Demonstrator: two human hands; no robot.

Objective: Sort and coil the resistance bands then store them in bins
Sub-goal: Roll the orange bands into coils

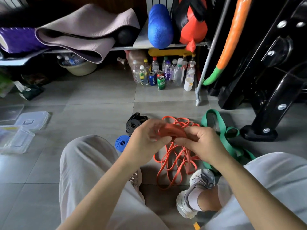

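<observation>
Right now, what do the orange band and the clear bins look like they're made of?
The orange band looks like matte latex rubber: it droops in thin, limp loops. The clear bins are probably rigid plastic, slightly glossy: see-through walls, molded lids.

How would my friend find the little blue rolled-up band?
Start at the grey tiled floor by the person's left knee. Beside the left hand, just nearer than the black coil, lies the blue band. It is the only blue one, rolled tight, while the orange band and green band sprawl loose.
</observation>
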